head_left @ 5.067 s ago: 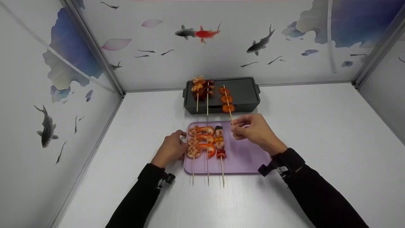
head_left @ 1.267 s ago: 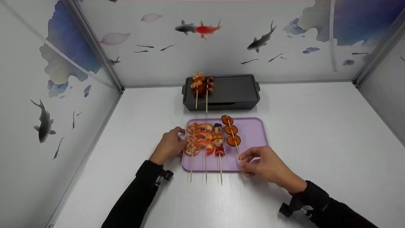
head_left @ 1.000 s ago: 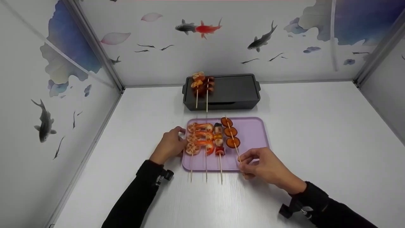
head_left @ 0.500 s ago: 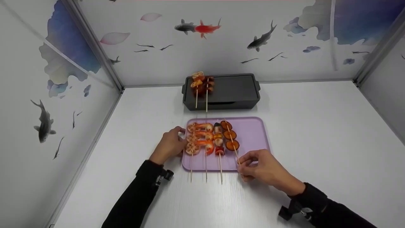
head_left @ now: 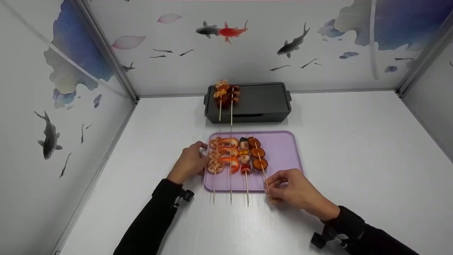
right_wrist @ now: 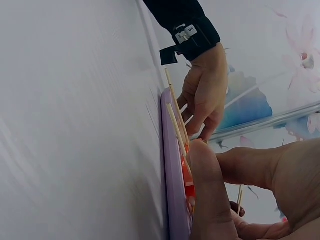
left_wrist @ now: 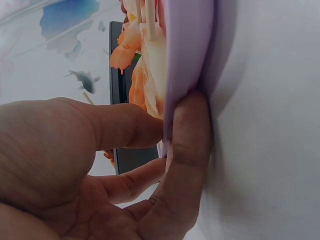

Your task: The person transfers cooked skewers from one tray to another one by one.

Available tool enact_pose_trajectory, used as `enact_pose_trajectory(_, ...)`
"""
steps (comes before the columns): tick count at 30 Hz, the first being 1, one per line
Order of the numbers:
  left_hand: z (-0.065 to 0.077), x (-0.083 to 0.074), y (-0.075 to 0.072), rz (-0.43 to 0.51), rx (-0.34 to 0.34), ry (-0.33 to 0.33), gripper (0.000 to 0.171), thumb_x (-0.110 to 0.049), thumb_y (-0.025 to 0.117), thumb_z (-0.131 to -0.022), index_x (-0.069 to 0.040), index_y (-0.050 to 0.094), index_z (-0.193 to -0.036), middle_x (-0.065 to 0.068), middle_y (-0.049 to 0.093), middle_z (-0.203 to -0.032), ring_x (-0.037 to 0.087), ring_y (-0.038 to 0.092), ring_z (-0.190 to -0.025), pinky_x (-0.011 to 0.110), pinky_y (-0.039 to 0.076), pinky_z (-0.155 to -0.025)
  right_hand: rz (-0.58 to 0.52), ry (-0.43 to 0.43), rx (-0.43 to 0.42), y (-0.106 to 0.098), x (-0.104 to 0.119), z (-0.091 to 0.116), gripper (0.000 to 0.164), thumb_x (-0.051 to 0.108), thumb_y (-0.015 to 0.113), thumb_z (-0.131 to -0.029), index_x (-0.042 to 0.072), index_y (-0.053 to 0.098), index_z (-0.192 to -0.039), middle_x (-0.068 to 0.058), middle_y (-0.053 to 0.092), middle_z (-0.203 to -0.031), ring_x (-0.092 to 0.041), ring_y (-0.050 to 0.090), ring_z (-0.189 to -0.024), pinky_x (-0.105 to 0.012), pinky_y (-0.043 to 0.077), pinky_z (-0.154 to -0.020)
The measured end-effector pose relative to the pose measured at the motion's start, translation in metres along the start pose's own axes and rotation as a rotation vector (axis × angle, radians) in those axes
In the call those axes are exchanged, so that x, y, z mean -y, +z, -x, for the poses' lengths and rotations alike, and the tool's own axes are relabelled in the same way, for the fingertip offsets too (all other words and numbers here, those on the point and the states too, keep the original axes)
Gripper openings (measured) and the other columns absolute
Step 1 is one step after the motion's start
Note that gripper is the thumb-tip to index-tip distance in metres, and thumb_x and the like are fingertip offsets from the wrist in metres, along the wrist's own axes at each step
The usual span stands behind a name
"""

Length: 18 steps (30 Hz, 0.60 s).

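The right hand (head_left: 292, 187) pinches the stick of a round-slice skewer (head_left: 258, 153) between thumb and fingers at the near edge of the purple tray (head_left: 281, 148). Its three dark-rimmed slices are over the tray's middle; whether they bear on it cannot be told. The left hand (head_left: 189, 163) grips the tray's left rim, thumb above and a finger below.

Just left of the held skewer, the tray carries a mixed skewer (head_left: 244, 156), then a shrimp skewer (head_left: 231, 164), then a lotus-root skewer (head_left: 215, 166) by the left rim, their sticks overhanging the near edge. The held stick slants against these; turning it parallel, with a sliver of gap from the mixed skewer, would probably make the neatest row. Lowering the slices flat before loosening the pinch should keep them from rolling, and a steady left grip would stop the tray from sliding.

Beyond the tray's far edge, a dark grill (head_left: 263, 101) bears two more skewers (head_left: 226, 95) at its left end. All stands on a white desk (head_left: 159, 141).
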<state>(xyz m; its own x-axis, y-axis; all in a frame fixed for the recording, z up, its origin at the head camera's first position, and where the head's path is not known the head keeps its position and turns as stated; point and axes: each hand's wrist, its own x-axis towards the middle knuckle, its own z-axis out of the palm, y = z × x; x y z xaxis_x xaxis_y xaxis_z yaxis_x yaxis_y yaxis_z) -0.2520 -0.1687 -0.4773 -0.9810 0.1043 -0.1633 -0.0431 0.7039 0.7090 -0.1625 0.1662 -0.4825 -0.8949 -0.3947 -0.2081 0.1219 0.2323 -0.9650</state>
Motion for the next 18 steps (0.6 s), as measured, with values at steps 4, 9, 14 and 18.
enact_pose_trajectory(4,-0.0007,0.0006,0.0005,0.005,-0.003,-0.007,0.042,-0.015,0.063,-0.096,-0.006,0.056,-0.137,0.006,0.069,-0.083,0.019,0.068,-0.062,0.03,0.053,-0.052,0.006,0.005,-0.012,0.0017,-0.0015,-0.0001,0.03,0.007,0.08,-0.086,-0.009,0.067,-0.108,-0.019,0.068,-0.092,-0.03,0.072,-0.077,-0.042,0.061,-0.069)
enact_pose_trajectory(9,-0.0004,0.0004,0.001,0.003,-0.006,-0.01,0.042,-0.015,0.063,-0.096,-0.005,0.056,-0.136,0.006,0.069,-0.083,0.019,0.068,-0.061,0.031,0.053,-0.052,0.012,0.009,-0.016,0.0042,-0.0026,0.0003,0.03,0.009,0.081,-0.085,-0.008,0.068,-0.106,-0.018,0.069,-0.092,-0.029,0.072,-0.077,-0.041,0.061,-0.068)
enact_pose_trajectory(14,-0.0001,-0.0001,0.0002,0.018,-0.003,-0.005,0.042,-0.014,0.063,-0.095,-0.005,0.056,-0.136,0.007,0.068,-0.083,0.02,0.068,-0.06,0.031,0.054,-0.052,0.015,0.006,-0.031,0.0055,-0.0028,0.0,0.031,0.011,0.083,-0.084,-0.007,0.069,-0.106,-0.018,0.069,-0.092,-0.029,0.072,-0.076,-0.04,0.061,-0.068)
enact_pose_trajectory(18,0.0,0.001,0.0,0.015,-0.006,0.003,0.042,-0.014,0.063,-0.095,-0.005,0.056,-0.136,0.006,0.068,-0.083,0.019,0.068,-0.06,0.031,0.053,-0.052,0.004,0.002,-0.029,0.0071,-0.0056,-0.0012,0.034,0.013,0.084,-0.084,-0.007,0.07,-0.108,-0.018,0.07,-0.092,-0.03,0.073,-0.076,-0.04,0.061,-0.068)
